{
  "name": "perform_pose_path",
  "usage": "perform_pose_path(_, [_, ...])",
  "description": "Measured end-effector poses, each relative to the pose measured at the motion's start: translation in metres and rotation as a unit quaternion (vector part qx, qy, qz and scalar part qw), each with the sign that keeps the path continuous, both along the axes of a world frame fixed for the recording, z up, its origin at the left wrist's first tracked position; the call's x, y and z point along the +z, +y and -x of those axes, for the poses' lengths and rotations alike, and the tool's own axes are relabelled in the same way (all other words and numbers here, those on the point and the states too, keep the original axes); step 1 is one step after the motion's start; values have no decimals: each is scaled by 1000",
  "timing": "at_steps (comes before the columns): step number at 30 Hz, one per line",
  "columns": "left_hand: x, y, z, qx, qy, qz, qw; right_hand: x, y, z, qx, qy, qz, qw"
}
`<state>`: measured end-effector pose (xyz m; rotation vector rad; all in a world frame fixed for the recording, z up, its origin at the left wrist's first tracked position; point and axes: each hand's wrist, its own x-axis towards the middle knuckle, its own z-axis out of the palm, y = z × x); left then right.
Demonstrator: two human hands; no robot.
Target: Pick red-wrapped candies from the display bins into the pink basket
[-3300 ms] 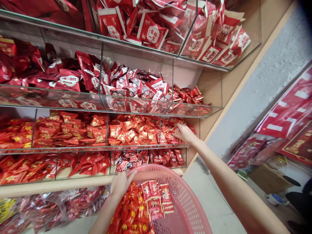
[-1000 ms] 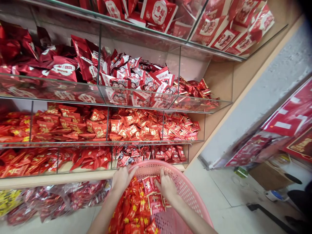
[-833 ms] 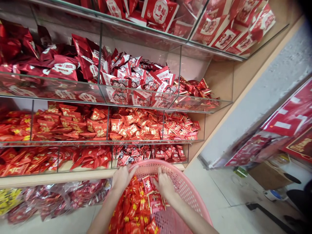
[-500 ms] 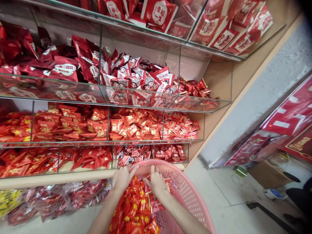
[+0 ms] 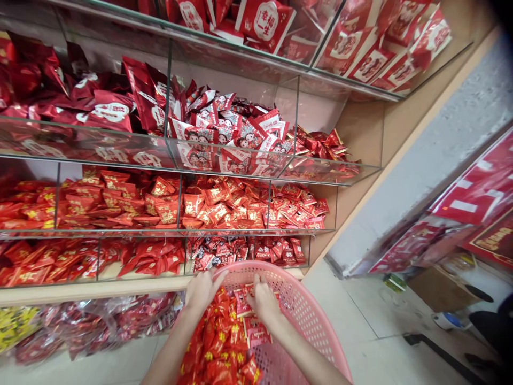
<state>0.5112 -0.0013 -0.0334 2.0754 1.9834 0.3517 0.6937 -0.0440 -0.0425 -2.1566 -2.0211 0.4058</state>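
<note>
My left hand (image 5: 201, 291) is closed over the far left rim of a pink plastic basket (image 5: 316, 321), its thumb lying along the rim and its other fingertips hidden. Inside the basket, my right hand (image 5: 265, 299) reaches down onto small red packets (image 5: 258, 329) with pinkish edges, thumb and forefinger apart, touching them. A pile of shiny red packets with gold print (image 5: 218, 342) fills the basket's left part. The bottom right of the basket shows its bare lattice.
Glass-fronted shelves (image 5: 236, 174) in front hold red packets sorted by dividers. Clear bags of packets (image 5: 108, 323) lie beneath the lowest shelf. To the right are a grey wall (image 5: 433, 144), tiled floor (image 5: 352, 315), a brown box (image 5: 438, 283) and red printed packaging (image 5: 473, 187).
My right hand has shifted slightly right over the packets, uncovering more of those beside its thumb. My left hand stays on the rim.
</note>
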Motion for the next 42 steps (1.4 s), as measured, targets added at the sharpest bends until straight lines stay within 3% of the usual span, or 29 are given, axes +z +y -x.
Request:
perform_pose_path(5, [4,-2,-1,0,1,8,1000,15,-2,19,13,0,-19,1000])
perform_pose_path(9, [3,-2,0,-12,13,-2,1000,14,-2,39,24,-31,-36,999])
perform_pose_path(14, [-2,0,1,-19,22,-19,999,18,-3,38,28,-67,-39,997])
perform_pose_path(17, [-3,1,2,-17,15,-22,999,48,-7,23,37,-54,-41,997])
perform_pose_path(22, [2,0,2,-7,1,1,1000,124,-1,-19,56,22,-153,986])
perform_pose_path(26, [4,0,2,-5,-7,1,1000,174,33,-56,21,61,-272,960])
perform_pose_path(30, [0,1,3,-5,-17,-8,1000,202,80,-73,-16,-14,-321,947])
perform_pose_path(32, [-1,0,3,-6,-15,-11,1000,210,99,-70,-25,-73,-310,948])
perform_pose_path(37, [-1,0,3,-10,-9,-9,1000,214,122,-54,-43,-138,-182,973])
perform_pose_path(42, [0,1,3,-11,-8,-6,1000,210,128,-54,-28,-158,-186,969])
